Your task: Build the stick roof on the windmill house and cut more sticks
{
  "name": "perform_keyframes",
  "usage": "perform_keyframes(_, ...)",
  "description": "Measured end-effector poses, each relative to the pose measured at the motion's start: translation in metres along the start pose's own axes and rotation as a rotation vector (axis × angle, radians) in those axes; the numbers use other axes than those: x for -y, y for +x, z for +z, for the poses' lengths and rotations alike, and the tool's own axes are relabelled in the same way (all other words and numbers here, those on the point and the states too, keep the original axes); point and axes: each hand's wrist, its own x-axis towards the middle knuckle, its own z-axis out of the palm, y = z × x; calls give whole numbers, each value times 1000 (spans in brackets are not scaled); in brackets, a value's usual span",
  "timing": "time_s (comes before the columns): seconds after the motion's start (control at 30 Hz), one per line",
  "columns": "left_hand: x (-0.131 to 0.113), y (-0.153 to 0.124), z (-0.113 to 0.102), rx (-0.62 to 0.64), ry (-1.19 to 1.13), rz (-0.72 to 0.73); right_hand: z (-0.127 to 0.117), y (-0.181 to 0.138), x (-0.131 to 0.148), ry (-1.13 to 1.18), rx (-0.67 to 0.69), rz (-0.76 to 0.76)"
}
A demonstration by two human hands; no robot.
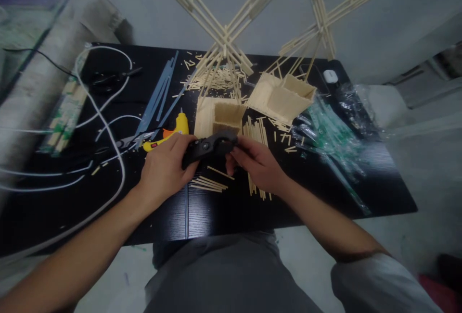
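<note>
My left hand (166, 164) is wrapped round a black hand cutter (205, 147), held level above the near part of the table. At the cutter's right end, the fingers of my right hand (258, 161) are pinched together close to its jaws. What they grip is too small and dark to make out. Just below lie several loose thin wooden sticks (209, 184), and a longer row of sticks (257, 132) runs beside my right hand. Behind the cutter stands a wooden stick windmill (224, 46) on a base with an open box (228, 115).
A second stick windmill (321, 27) stands at the back right, beside green-marked plastic wrappers (335, 135). Left of centre lie a yellow glue gun (182, 123), blue-grey strips (156, 94) and pliers (132, 141). A white cable (108, 130) loops across the left side. Stick offcuts (216, 78) are heaped behind.
</note>
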Motion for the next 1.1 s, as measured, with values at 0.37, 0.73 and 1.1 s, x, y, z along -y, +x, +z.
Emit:
perform_keyframes(0.37,-1,-1,4,10,24,10,1,-3,-1,33,15,-3)
perform_keyframes(0.73,-2,-1,4,30,-13,-4,1,-4,-2,56,2,31)
perform_keyframes(1.1,-3,-2,3,66,35,-31,1,-5,-2,72,23,53)
